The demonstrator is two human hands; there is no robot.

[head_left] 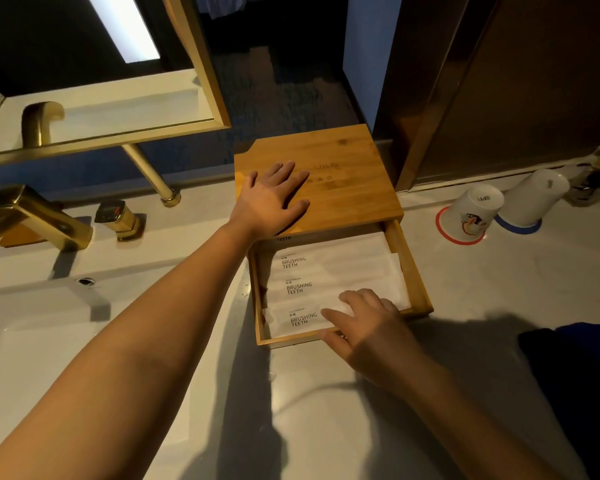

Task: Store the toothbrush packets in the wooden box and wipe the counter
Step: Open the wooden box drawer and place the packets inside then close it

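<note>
2 upturned cups (pixel 478 213) right of wooden box (pixel 413 271); gold faucet (pixel 32 216) left. Left grip (pixel 274 199) released, flat on lid (pixel 343 174); right grip (pixel 364 323) released, touching toothbrush packets (pixel 326 271). White bench (pixel 499 278).

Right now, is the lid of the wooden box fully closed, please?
No, the lid is slid back, leaving the toothbrush packets in the wooden box exposed.

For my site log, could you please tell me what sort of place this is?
Probably a hotel bathroom vanity: a gold-coloured metal faucet over a white basin, two upturned white cups, and white paper "BRUSHING TEETH" packets in a wooden box.
</note>
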